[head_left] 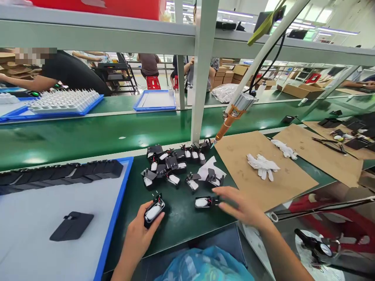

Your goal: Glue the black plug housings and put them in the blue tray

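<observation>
My left hand point(140, 230) is wrapped round a small black device housing point(154, 211) with a white block inside and two metal prongs at its upper end. Over the green table, my right hand point(240, 205) has its fingers apart, beside another black housing point(202, 202) that lies on its side with its white part facing up. Whether the fingertips touch that unit I cannot tell. Behind both hands sits a cluster of similar black housings point(171, 162), some with red wires showing. A crumpled white paper point(204, 170) lies among them.
On the left, a blue-rimmed tray point(118, 207) holds a row of black cases point(61, 173) and a flat black piece point(73, 225). An orange-tipped glue dispenser point(230, 121) hangs near the upright post point(202, 78). White gloves point(263, 166) lie on cardboard point(234, 150). A person point(77, 74) leans across the line.
</observation>
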The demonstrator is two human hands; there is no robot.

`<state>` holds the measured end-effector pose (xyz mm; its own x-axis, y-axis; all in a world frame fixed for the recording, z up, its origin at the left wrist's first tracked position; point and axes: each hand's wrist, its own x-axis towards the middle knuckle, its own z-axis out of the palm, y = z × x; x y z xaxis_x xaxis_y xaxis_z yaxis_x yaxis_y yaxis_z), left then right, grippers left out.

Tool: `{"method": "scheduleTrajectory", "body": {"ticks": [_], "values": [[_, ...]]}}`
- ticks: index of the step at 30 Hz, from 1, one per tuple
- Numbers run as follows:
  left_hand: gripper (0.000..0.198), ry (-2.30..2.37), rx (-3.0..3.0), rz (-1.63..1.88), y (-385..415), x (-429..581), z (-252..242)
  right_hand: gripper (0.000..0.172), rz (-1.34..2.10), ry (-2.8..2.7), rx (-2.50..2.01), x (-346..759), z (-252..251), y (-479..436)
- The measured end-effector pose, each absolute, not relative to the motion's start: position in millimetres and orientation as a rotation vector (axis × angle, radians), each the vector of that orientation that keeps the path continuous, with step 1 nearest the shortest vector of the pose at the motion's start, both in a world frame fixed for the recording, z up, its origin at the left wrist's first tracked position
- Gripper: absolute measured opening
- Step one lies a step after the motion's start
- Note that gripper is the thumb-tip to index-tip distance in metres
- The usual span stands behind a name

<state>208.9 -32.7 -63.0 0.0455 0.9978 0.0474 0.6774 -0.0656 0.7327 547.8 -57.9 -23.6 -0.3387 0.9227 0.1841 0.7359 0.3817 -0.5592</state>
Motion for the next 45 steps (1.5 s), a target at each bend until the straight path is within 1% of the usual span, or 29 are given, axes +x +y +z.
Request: {"method": "scheduleTrajectory", "body": {"ticks": [2, 4, 6, 9, 12, 15, 16, 19, 20, 21, 23, 24, 27, 29, 30, 31, 33, 34, 37, 39, 45], "values": [[0.044, 1.636, 1.750, 0.835, -38, 225, -50, 0.026, 0.378, -2.076, -1.490, 565, -31, -55], [0.038, 1.554, 1.753, 0.899, -38, 241, -39, 0.025, 0.259, -2.118, -1.483, 577, -43, -50], [0.035, 1.477, 1.798, 0.935, -35, 255, -33, 0.025, 0.226, -2.230, -1.425, 581, -58, -44], [0.034, 1.379, 1.919, 0.950, -28, 270, -28, 0.025, 0.167, -2.306, -1.378, 582, -73, -40], [0.035, 1.291, 1.992, 1.002, -24, 279, -24, 0.021, 0.109, -2.325, -1.360, 590, -78, -43], [0.036, 1.222, 1.983, 1.050, -24, 283, -20, 0.018, 0.131, -2.256, -1.329, 603, -73, -52], [0.037, 1.201, 1.972, 1.059, -25, 284, -19, 0.021, 0.164, -2.169, -1.334, 606, -70, -56], [0.037, 1.153, 1.931, 1.050, -27, 286, -18, 0.042, 0.358, -1.789, -1.228, 600, -58, -69], [0.038, 1.149, 1.919, 1.038, -28, 287, -18, 0.044, 0.442, -1.681, -1.135, 592, -54, -74], [0.038, 1.151, 1.906, 1.021, -28, 288, -18, 0.041, 0.536, -1.599, -1.022, 582, -50, -78], [0.039, 1.170, 1.883, 0.986, -30, 290, -18, 0.029, 0.742, -1.477, -0.820, 555, -42, -85], [0.039, 1.184, 1.871, 0.968, -30, 292, -18, 0.028, 0.855, -1.410, -0.729, 540, -40, -88], [0.038, 1.204, 1.845, 0.917, -32, 295, -17, 0.031, 1.143, -1.193, -0.528, 499, -36, -92], [0.039, 1.188, 1.848, 0.897, -33, 295, -17, 0.039, 1.206, -1.131, -0.473, 481, -36, -90], [0.039, 1.178, 1.859, 0.891, -34, 295, -16, 0.041, 1.188, -1.133, -0.478, 475, -35, -89], [0.039, 1.166, 1.876, 0.885, -34, 294, -16, 0.038, 1.143, -1.162, -0.497, 472, -33, -87], [0.039, 1.145, 1.917, 0.871, -34, 291, -15, 0.026, 0.991, -1.299, -0.575, 471, -29, -82], [0.039, 1.130, 1.938, 0.864, -34, 289, -14, 0.024, 0.895, -1.387, -0.618, 472, -26, -79], [0.041, 1.067, 1.986, 0.848, -35, 286, -11, 0.023, 0.713, -1.579, -0.688, 476, -18, -72], [0.040, 1.032, 2.004, 0.833, -35, 285, -8, 0.021, 0.686, -1.622, -0.704, 478, -15, -69], [0.042, 1.011, 2.025, 0.780, -37, 284, -4, 0.021, 0.657, -1.693, -0.723, 475, -14, -66]]}}
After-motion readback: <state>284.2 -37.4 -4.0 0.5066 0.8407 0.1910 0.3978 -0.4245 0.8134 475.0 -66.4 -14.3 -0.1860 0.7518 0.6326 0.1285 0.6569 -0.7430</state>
